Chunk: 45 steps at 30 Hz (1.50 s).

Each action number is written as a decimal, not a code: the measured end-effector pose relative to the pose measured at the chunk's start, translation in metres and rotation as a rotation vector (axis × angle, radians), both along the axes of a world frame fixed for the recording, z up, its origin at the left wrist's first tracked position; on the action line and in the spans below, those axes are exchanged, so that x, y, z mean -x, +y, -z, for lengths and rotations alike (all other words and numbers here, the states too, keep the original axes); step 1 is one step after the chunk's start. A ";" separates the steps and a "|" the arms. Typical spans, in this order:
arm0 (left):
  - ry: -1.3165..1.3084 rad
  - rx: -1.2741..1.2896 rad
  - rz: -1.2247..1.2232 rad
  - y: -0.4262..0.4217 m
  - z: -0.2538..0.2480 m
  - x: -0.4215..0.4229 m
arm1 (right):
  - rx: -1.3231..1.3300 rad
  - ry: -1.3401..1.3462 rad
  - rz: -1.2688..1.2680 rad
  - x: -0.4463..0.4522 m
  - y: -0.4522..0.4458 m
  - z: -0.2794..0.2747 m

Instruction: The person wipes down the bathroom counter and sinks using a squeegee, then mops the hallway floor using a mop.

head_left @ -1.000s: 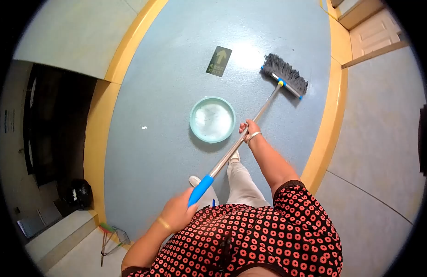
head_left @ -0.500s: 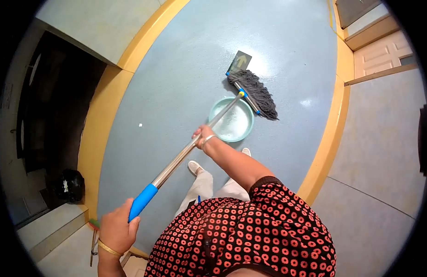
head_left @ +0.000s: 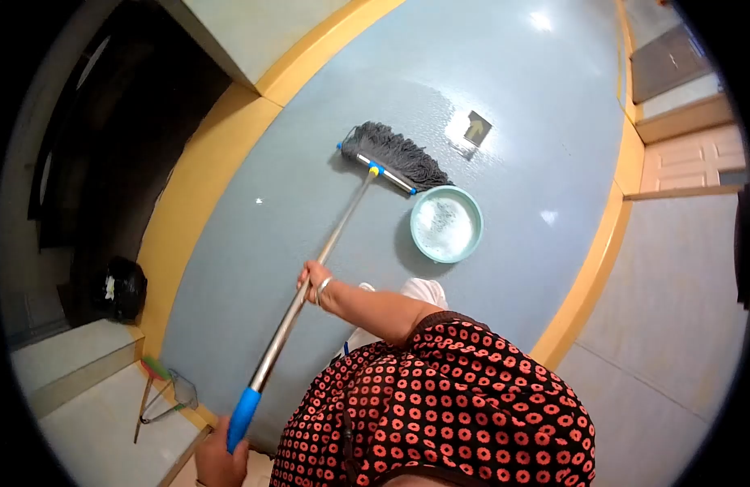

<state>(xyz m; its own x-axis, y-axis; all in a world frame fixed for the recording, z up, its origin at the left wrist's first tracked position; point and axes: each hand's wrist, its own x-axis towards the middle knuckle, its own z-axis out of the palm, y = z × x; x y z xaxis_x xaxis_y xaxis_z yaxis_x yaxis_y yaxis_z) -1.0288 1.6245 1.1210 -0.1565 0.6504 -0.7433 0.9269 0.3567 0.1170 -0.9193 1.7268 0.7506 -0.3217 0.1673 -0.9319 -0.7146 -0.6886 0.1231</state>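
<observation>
A mop with a silver pole and a grey string head (head_left: 395, 157) slants across the floor. My left hand (head_left: 221, 454) is closed around the blue grip (head_left: 243, 418) at the pole's near end. Farther up, my right hand (head_left: 313, 282) wraps around the bare metal pole (head_left: 279, 339). The strings lie spread on the blue-grey floor, their right end close by the rim of a light green basin (head_left: 415, 213). Sudsy water (head_left: 444, 229) stands in the basin, to the right of the pole.
A dark plate with an arrow (head_left: 477, 129) lies on the wet, shiny floor. Yellow borders (head_left: 176, 191) run along both walls. At the left are a black bag (head_left: 122, 288), a broom (head_left: 154, 368) and a dustpan (head_left: 182, 390). My shoes are just short of the basin.
The mop head has swung left, from beyond the basin to its upper left side. Both hands moved with the pole, still gripping it. The camera view has shifted as well.
</observation>
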 end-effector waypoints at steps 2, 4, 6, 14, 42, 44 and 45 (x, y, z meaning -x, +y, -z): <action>-0.063 0.015 -0.138 -0.056 -0.050 0.018 | -0.001 -0.113 -0.143 0.021 -0.051 -0.049; -0.128 -0.069 -0.160 -0.138 -0.088 0.062 | 0.020 -0.146 -0.310 0.050 -0.104 -0.098; -0.153 -0.093 -0.167 -0.209 -0.117 0.100 | 0.118 -0.223 -0.453 0.059 -0.132 -0.171; -0.287 -0.028 -0.292 -0.178 -0.100 0.107 | -0.022 -0.247 -0.463 0.031 -0.093 -0.192; -0.452 -0.066 -0.018 0.441 0.202 1.019 | -0.345 -0.251 0.061 0.950 0.389 -0.005; -0.487 -0.005 -0.005 0.386 0.170 1.020 | -0.280 -0.255 0.079 0.944 0.376 -0.030; -0.495 0.035 0.007 0.361 0.156 1.022 | -0.208 -0.253 0.095 0.941 0.369 -0.039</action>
<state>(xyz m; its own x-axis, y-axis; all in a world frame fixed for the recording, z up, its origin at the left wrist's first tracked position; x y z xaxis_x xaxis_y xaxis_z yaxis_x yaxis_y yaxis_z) -2.0505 1.9855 0.9654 0.2254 0.6233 -0.7488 0.7653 0.3624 0.5320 -1.8606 2.0954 0.7893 -0.0589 0.3806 -0.9229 -0.7666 -0.6094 -0.2024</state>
